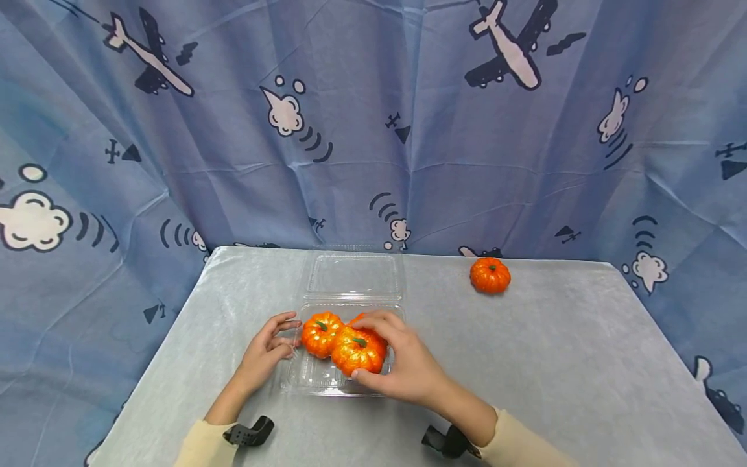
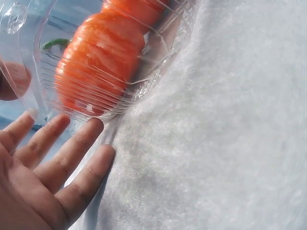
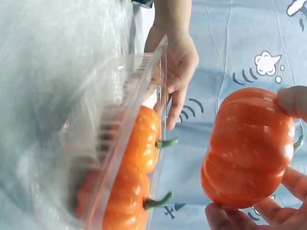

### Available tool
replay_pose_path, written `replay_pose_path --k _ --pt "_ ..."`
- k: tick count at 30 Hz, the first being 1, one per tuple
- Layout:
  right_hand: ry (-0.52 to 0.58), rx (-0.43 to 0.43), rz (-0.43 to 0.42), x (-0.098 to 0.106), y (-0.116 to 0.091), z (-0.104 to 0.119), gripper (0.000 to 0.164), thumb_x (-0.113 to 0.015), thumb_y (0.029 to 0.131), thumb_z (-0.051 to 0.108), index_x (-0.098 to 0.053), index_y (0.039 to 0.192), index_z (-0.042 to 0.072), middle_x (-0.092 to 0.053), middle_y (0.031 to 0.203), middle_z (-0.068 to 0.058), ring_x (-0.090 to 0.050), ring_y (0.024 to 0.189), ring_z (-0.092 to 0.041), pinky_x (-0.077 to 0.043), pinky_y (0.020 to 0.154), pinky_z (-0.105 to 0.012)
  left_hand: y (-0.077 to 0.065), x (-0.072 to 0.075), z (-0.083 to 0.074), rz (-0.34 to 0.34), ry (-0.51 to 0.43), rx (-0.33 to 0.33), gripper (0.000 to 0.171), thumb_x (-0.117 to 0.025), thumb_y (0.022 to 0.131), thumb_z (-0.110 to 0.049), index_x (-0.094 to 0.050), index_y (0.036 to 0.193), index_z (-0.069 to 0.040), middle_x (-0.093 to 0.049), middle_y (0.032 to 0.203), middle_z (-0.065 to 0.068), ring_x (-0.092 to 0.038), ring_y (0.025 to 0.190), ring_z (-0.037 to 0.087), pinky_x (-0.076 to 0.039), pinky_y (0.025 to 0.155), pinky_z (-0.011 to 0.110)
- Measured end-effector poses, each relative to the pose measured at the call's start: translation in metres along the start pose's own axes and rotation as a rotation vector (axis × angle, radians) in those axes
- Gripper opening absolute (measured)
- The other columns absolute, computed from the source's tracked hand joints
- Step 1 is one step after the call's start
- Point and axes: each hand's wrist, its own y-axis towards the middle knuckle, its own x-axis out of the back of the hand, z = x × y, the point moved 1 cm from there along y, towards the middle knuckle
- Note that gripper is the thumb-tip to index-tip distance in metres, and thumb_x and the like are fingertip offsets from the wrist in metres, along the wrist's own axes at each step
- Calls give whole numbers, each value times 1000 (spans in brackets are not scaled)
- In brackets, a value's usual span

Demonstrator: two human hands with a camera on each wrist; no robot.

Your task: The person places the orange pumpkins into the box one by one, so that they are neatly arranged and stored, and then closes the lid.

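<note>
A clear plastic clamshell box (image 1: 312, 384) lies on the table with its lid (image 1: 355, 275) folded back, away from me. Inside sit two small orange toy pumpkins with green stems: one at the left (image 1: 320, 335), the other (image 3: 127, 199) mostly hidden in the head view. My right hand (image 1: 405, 363) grips a third pumpkin (image 1: 358, 351) between thumb and fingers; the right wrist view shows it raised above the box's rim. At the box's left wall is my left hand (image 1: 262, 353), its loosely extended fingertips (image 2: 93, 125) against or very near the plastic.
Another orange pumpkin (image 1: 490, 275) stands near the table's back edge, right of the box. The table (image 1: 554, 363) wears a pale grey cloth. Behind it hangs a blue curtain (image 1: 362, 130) printed with planes. Each wrist bears a black strap (image 1: 251, 432).
</note>
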Motion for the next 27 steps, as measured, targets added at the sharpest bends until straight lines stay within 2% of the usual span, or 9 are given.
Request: replay_pose_path --k 5,10,16,21,27 --pt "-22 -7 29 -10 4 2 59 -83 67 25 -60 121 23 -55 123 6 -55 113 -13 -50 95 -35 1 0 -1 4 -8 -13 58 -50 85 9 -40 140 -1 -50 134 31 -66 98 22 -55 71 26" --pt "-58 -25 67 -23 7 2 58 -82 68 28 -59 121 24 -55 119 7 -53 109 -10 -51 90 -34 0 -1 0 2 -3 -19 58 -50 84 9 -40 140 0 -50 134 31 -67 97 21 -55 71 26" --pt "-101 -46 108 -39 9 0 57 -80 69 31 -59 121 26 -56 119 7 -55 106 -10 -51 87 -33 0 0 2 -9 19 -4 56 -50 86 7 -41 140 -2 -52 134 29 -67 96 19 -55 71 26" --pt "-101 -55 142 -49 11 -2 56 -79 70 31 -58 122 24 -55 122 5 -55 107 -11 -50 90 -33 0 0 2 -6 27 4 54 -48 88 6 -40 141 -2 -52 134 28 -67 95 16 -55 72 27" --pt "-115 -85 143 -56 14 -6 56 -79 71 33 -58 122 22 -56 121 3 -58 105 -13 -51 88 -33 -1 1 3 2 25 -23 54 -47 88 6 -38 141 0 -51 134 30 -66 93 11 -55 71 27"
